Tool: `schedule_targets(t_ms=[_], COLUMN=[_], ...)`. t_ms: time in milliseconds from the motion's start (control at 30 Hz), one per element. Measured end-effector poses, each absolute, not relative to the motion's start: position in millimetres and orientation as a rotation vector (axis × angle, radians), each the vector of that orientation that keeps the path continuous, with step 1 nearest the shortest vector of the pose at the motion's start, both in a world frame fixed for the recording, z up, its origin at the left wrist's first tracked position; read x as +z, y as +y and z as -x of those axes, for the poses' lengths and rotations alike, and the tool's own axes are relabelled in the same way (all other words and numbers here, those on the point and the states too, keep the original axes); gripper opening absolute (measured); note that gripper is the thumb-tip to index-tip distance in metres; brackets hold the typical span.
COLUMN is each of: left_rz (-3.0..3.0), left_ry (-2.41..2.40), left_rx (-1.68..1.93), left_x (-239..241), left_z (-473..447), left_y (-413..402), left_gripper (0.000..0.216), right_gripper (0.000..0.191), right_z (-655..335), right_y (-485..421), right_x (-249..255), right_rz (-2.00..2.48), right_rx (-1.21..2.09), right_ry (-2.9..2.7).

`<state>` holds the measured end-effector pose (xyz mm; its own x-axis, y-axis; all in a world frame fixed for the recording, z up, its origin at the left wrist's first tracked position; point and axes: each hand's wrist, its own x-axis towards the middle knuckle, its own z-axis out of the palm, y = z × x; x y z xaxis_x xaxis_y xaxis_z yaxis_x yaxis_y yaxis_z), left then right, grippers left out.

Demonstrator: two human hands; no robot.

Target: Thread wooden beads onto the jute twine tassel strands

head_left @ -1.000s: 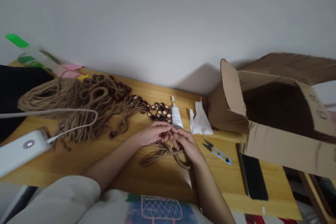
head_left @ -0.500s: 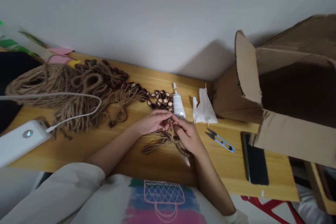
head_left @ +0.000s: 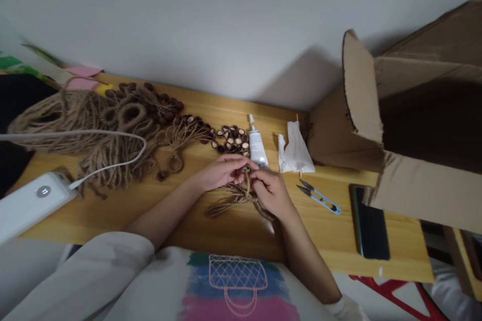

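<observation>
At the middle of the wooden table, my left hand (head_left: 225,172) and my right hand (head_left: 271,189) meet fingertip to fingertip. Between them they pinch a small round dark nut shell (head_left: 246,167) at the end of a twine cord. The cord (head_left: 247,183) runs down from it to a bundle of twine strands (head_left: 226,204), which lies on the table below my hands. A wrapped twine loop (head_left: 263,210) curves out beneath my right palm. Fingers partly cover the shell, so its far side is hidden. Just behind stand a white glue tube (head_left: 257,148) and cut half shells (head_left: 231,139).
Left lie a large twine heap (head_left: 56,120), whole dark nuts (head_left: 169,105) and a white power bank (head_left: 35,205) with a cable. Right are a white paper packet (head_left: 295,148), blue thread snips (head_left: 320,197), a phone (head_left: 371,223) and an open cardboard box (head_left: 363,90).
The camera view has shifted slightly. My hands keep nearly the same pinch on the shell and cord, with only small finger movement.
</observation>
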<state>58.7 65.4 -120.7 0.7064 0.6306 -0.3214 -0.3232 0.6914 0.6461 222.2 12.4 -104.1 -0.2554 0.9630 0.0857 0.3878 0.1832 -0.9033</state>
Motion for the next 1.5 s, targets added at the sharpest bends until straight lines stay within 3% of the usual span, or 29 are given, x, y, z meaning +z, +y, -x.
schedule_targets(t_ms=[200,400,733,1500], left_rz=[-0.604,-0.607,-0.591,-0.583], left_ry=[0.57,0.562,0.585,0.576], left_rx=[0.568,0.554,0.568,0.573], left_x=[-122,-121,-123,-121], left_z=[-59,-59,-59,-59], left_y=[66,66,66,66], left_gripper=[0.023,0.026,0.025,0.029], right_gripper=[0.021,0.032,0.041,0.036], right_z=[-223,-221,-215,-211], right_y=[9,7,9,9], right_x=[-102,-100,-99,-98], right_rz=[1.253,1.196,1.262,1.232], right_rx=[1.332,1.537,1.599,1.715], right_ry=[-1.514,-1.309,-1.181,-0.925])
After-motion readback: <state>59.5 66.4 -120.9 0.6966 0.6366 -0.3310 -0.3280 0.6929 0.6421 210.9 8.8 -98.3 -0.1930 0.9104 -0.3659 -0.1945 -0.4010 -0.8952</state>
